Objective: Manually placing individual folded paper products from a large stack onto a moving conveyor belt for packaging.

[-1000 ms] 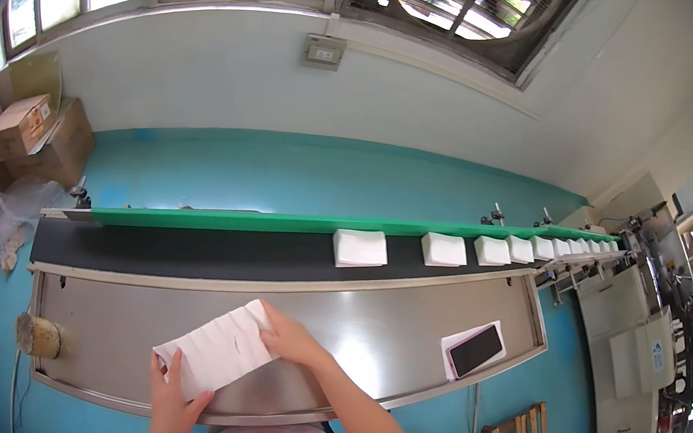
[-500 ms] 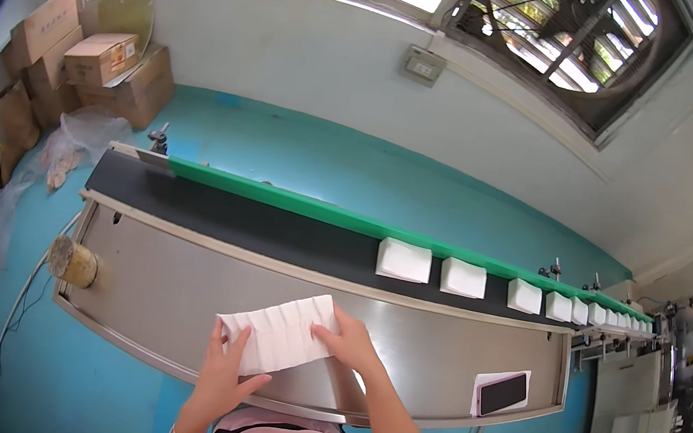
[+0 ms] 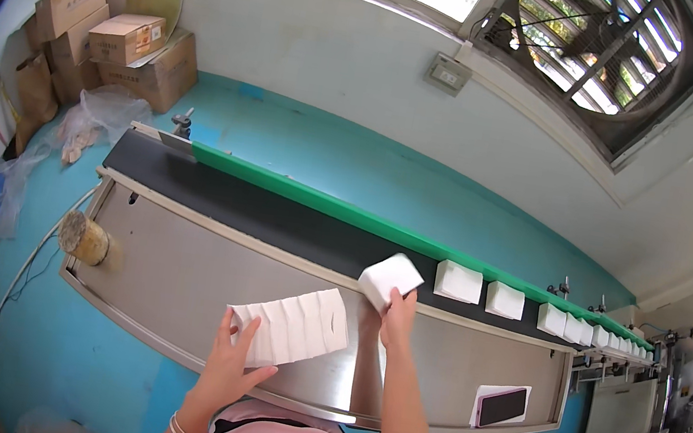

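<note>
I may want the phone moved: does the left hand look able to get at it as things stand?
Probably not directly: the left hand is on a white bundle, and the right forearm lies between that hand and the phone.

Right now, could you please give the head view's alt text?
A person's right hand holds a white paper stack at a black conveyor belt; the left hand grips a row of such stacks over a steel tabletop. More stacks line the green rail.
</note>
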Tool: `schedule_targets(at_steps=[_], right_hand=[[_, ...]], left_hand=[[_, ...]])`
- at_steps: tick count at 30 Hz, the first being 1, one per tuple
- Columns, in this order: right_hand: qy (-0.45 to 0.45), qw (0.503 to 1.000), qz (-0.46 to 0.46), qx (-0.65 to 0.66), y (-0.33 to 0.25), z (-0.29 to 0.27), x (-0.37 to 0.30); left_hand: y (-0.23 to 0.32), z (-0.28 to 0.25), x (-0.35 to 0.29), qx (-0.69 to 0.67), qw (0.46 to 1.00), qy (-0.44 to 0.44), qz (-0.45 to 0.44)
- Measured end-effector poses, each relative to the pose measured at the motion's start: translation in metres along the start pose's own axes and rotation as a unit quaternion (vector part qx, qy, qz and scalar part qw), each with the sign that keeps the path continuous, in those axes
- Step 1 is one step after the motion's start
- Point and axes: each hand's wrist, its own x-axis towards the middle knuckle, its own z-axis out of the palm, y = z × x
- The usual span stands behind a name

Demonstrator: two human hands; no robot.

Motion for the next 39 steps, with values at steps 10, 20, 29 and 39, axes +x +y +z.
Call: schedule_targets(at_steps=[10,20,29,39], right_hand=[[-0.248,0.869,-0.055,-0.424,-0.012,0.033,-0.079],[-0.197,0.954,-0.061,-0.215,0.016,0.008,-0.035],[-0.259,0.920,-0.002,-0.294,-0.004,0.044,-0.052],[-0.263,0.857,-0.122,-0.427,-0.011,0.063,-0.062]], left_hand=[[-0.003,0.005,0.003,-0.033,0.999,-0.019,0.008],[-0.004,0.004,0.000,-0.039,0.998,-0.041,-0.008],[0.015,0.013,0.015,0.093,0.992,0.040,0.074],[0.057,0.010,0.062,0.152,0.982,-0.009,0.111]])
